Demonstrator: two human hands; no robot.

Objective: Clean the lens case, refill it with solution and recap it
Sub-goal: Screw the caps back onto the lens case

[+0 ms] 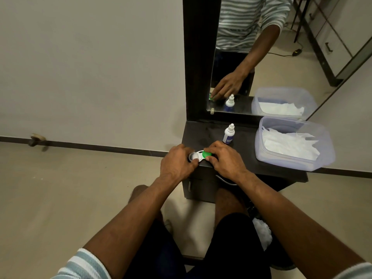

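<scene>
The lens case sits at the front left corner of your dark dresser top, a white two-well body with a white cap on its left well and a green cap on its right. Your left hand is closed around the white-capped end, fingertips pinching it from the side and front, and your right hand is closed over the green cap, thumb and fingers curled around its edge. Both hands rest low on the surface with the case held between them. Just behind your right hand the solution bottle stands upright, white with a blue label and its nozzle cap on. To the right, well apart from the case, a clear plastic tub holds crumpled white tissues. The mirror at the back of the dresser reflects the bottle, the tub and one hand. White crumpled material lies on the floor by your right leg.
</scene>
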